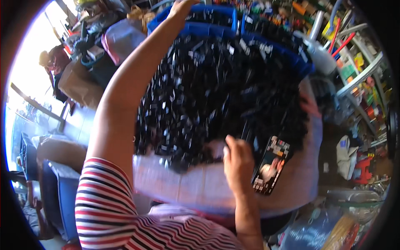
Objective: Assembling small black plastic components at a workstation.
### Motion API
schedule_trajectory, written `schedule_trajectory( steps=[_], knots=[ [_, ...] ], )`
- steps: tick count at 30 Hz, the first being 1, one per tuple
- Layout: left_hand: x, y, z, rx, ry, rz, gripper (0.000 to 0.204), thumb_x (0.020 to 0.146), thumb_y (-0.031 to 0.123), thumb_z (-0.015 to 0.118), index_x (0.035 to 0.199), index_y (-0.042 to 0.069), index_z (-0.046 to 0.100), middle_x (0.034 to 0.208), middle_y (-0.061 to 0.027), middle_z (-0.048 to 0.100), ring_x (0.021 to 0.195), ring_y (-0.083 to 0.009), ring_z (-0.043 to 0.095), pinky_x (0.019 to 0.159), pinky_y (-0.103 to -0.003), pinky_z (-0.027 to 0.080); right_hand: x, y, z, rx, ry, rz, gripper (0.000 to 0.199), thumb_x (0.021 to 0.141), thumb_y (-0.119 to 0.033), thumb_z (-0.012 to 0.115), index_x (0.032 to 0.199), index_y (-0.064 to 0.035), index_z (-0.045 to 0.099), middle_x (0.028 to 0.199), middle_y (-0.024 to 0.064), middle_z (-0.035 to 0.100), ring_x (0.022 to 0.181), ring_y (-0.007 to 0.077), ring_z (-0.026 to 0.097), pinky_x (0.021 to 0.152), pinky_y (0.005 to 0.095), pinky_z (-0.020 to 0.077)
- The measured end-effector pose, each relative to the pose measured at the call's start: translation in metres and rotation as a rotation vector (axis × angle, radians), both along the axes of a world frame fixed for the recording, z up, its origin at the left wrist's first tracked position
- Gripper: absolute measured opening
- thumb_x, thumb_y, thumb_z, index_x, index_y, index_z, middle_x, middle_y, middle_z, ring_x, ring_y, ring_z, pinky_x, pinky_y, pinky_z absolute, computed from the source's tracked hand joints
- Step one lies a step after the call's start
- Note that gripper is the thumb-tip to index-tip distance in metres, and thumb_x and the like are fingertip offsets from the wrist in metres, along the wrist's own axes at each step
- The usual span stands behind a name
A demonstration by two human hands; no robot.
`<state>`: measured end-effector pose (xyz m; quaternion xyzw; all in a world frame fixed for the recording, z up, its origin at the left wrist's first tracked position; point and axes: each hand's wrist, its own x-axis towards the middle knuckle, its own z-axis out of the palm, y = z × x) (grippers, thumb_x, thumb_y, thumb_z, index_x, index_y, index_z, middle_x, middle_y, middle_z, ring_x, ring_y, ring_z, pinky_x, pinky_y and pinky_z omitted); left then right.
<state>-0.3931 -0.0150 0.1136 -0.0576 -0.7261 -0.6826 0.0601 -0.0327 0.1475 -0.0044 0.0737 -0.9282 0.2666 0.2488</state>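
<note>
A large heap of small glossy black pieces covers most of the table; their exact kind is too small to make out. My left arm stretches across the heap's left side, and my left hand is at the rim of a blue plastic bin at the far end. The picture's top edge cuts that hand off, so its fingers hardly show. At the heap's near edge my right hand has curled, slightly blurred fingers; anything inside them is hidden. Just right of it lies a phone with its screen lit.
A pale wrapped tabletop shows along the near side. Another blue bin stands at the far right of the heap. Cluttered metal shelving lines the right. On the left are bags, a blue container and a person.
</note>
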Motion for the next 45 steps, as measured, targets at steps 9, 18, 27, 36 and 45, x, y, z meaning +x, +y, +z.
schedule_trajectory(
  steps=[9,18,27,36,45],
  knots=[
    [0.318,-0.049,-0.059,-0.693,0.47,-0.276,0.012,0.075,0.002,0.063,0.087,0.003,0.065,0.072,-0.0084,0.056,0.059,-0.0162,0.056,0.051,-0.025,0.044,0.029,-0.008,0.023,-0.272,-0.034,0.207,0.021,0.075,0.003,0.062,0.095,0.0025,0.054,0.085,0.0153,0.057,0.079,0.0292,0.059,0.068,0.0347,0.0474],
    [0.364,-0.032,-0.109,-0.938,0.623,-0.201,0.019,0.07,0.007,0.064,0.089,0.005,0.062,0.085,-0.005,0.057,0.082,-0.0242,0.051,0.071,-0.033,0.044,0.093,-0.017,0.004,-0.053,-0.174,0.155,0.021,0.078,-0.003,0.058,0.099,-0.0016,0.052,0.09,0.0141,0.055,0.081,0.0324,0.055,0.071,0.038,0.0445],
    [0.361,-0.049,-0.099,-0.6,0.543,-0.16,0.011,0.076,-0.001,0.059,0.086,0.002,0.062,0.088,-0.0089,0.061,0.081,-0.0258,0.06,0.07,-0.031,0.048,0.086,-0.03,0.013,-0.336,-0.086,0.273,0.02,0.08,-0.005,0.062,0.098,-0.0004,0.055,0.086,0.0119,0.06,0.074,0.0234,0.06,0.059,0.0297,0.0477],
    [0.373,-0.064,-0.098,-0.295,0.058,-0.245,0.022,0.081,-0.006,0.045,0.102,0.0,0.051,0.086,-0.0073,0.059,0.074,-0.0147,0.06,0.065,-0.024,0.047,0.076,-0.046,0.02,-0.507,-0.206,0.33,0.024,0.078,-0.009,0.066,0.099,-0.0027,0.058,0.089,0.0076,0.061,0.07,0.0143,0.057,0.06,0.0253,0.0457],
    [0.386,-0.054,-0.079,-0.235,-0.077,-0.63,0.057,0.076,-0.014,0.047,0.129,0.003,0.035,0.093,-0.0093,0.061,0.088,-0.0128,0.057,0.077,-0.026,0.045,0.069,-0.048,0.02,-0.52,-0.141,0.452,0.029,0.075,-0.009,0.07,0.101,-0.0028,0.059,0.086,0.0075,0.062,0.067,0.012,0.056,0.056,0.0222,0.0449]
  ],
)
